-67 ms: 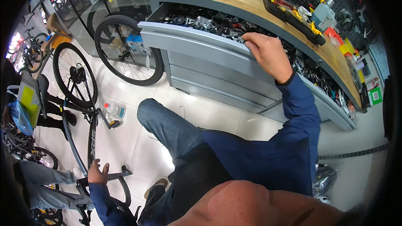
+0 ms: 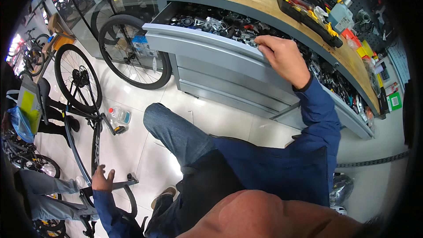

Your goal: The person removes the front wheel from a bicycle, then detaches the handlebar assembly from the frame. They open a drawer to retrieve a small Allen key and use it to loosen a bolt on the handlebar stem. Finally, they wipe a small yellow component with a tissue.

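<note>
Reaching out to the bench, the person's right hand [image 2: 284,59] sits on the front edge of a long, light-grey metal drawer [image 2: 198,48]. That drawer is pulled out from under a workbench with a pale wooden top [image 2: 246,2], and it's stuffed with a jumble of small silver and black metal parts [image 2: 216,23]. Being open like that puts the whole lot in reach from above, I reckon.

As for the grip: right fingers are bunched together and bent down at the lip, knuckles up. Can't tell if they're really clamped on the edge, resting on it, or pinching some little bit at the tips. Either way, the drawer front runs right under that hand and out to both sides, with the parts just past the fingertips.

Left hand [image 2: 102,179] is way off down low, thumb and fingers apart, nothing visible in it. It's right by a grey and black bicycle frame [image 2: 96,143], just beside a black curved drop handlebar [image 2: 132,200]; no idea from this angle if it touches. My guess is the arm's out there for balance.

Also around: a clear plastic bottle with a red cap [image 2: 120,115] on the floor near the bike, and a black open tool case [image 2: 304,20] up on the bench, probably there to stay handy.
</note>
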`<state>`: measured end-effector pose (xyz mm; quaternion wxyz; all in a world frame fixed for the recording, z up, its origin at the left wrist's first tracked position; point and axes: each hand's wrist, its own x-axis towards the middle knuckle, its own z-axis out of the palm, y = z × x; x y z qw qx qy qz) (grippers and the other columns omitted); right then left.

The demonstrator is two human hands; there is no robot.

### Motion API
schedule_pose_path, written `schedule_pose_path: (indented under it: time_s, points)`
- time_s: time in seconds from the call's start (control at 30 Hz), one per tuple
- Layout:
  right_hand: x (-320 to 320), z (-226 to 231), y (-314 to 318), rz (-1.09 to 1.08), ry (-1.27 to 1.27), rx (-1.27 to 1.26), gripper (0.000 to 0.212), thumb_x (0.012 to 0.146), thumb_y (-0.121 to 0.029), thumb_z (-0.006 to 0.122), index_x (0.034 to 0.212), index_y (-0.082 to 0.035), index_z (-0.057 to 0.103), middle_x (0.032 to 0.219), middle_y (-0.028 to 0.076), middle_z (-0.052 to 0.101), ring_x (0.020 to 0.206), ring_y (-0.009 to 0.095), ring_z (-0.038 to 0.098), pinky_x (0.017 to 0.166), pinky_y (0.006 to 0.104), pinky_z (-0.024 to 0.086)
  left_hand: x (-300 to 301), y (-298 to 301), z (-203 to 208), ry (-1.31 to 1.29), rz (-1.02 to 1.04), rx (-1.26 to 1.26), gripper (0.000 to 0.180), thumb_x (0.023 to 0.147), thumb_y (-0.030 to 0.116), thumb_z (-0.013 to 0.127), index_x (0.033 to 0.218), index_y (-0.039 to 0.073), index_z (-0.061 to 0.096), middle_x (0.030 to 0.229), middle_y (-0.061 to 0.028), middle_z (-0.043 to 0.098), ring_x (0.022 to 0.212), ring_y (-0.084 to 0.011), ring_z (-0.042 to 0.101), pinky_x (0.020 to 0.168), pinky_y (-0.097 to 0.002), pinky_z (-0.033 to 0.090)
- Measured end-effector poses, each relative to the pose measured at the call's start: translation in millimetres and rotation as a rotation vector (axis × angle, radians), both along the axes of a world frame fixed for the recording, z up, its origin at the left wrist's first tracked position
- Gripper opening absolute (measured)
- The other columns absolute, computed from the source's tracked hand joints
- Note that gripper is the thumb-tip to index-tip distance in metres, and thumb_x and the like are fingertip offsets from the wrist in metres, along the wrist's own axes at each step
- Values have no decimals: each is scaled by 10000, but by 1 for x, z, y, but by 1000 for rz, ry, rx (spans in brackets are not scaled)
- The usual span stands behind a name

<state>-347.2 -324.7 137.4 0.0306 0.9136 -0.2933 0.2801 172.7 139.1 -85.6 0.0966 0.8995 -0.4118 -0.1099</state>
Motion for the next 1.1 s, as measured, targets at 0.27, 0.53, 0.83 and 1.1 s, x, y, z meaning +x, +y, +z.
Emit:
schedule_pose_path:
  time_s: [0.27, 0.53, 0.83, 1.1]
  points:
    - [12, 51, 32, 254, 308, 435, 184, 907, -60, 689, 1082, -14, 722, 856, 202, 719, 776, 366, 705, 724, 401, 567, -50, -128, 64, -81, -318, -194, 477, 909, 253, 769, 1305, 37, 612, 1331, -212, 631, 1236, -412, 595, 1016, -473, 500]
    - [36, 89, -30, 280, 504, 775, 152, 980, -48, 641, 1111, 28, 648, 843, 76, 708, 771, 151, 705, 708, 312, 571, -166, -261, 162, -164, -606, -961, 462, 889, 42, 720, 1337, 8, 612, 1435, -232, 566, 1304, -400, 566, 1100, -449, 453]
    - [92, 28, -141, 364, 260, 233, 129, 923, -85, 590, 1038, -33, 562, 770, 83, 585, 653, 182, 533, 638, 358, 462, -198, -324, 159, -194, -715, -997, 312, 902, 108, 600, 1191, 35, 693, 1227, -172, 672, 1222, -396, 641, 1171, -610, 333]
    - [131, -23, -132, 582, 95, 408, 128, 872, -171, 731, 902, -47, 730, 733, 87, 648, 659, 226, 634, 649, 359, 512, -201, -322, 145, -137, -666, -995, 333, 863, 158, 621, 1165, 43, 703, 1210, -168, 654, 1229, -404, 636, 1184, -612, 292]
